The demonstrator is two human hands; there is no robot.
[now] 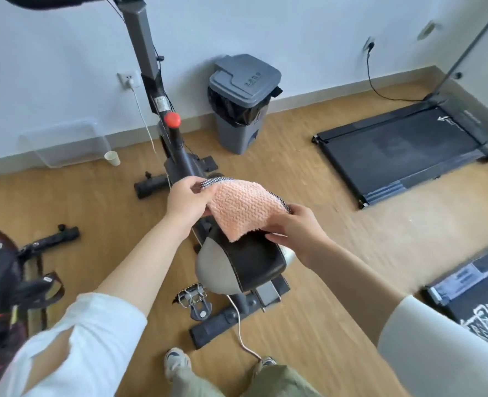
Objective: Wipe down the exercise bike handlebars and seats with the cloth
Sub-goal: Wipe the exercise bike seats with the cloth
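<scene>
A pink textured cloth (242, 209) with a black-and-white checked edge is stretched between my two hands above the bike. My left hand (187, 200) pinches its left corner and my right hand (297, 227) grips its right edge. Its lower corner hangs down onto the black and grey seat (254, 263) of the exercise bike (177, 156). The black handlebar (59, 0) shows only partly at the top left edge, atop a grey post with a red knob (172, 119).
A grey lidded bin (242, 101) stands by the wall beyond the bike. A treadmill (403, 150) lies on the right, another machine (471, 290) at the lower right. A second bike (10, 279) is at the left. A white cable (238, 325) runs across the wooden floor near my feet.
</scene>
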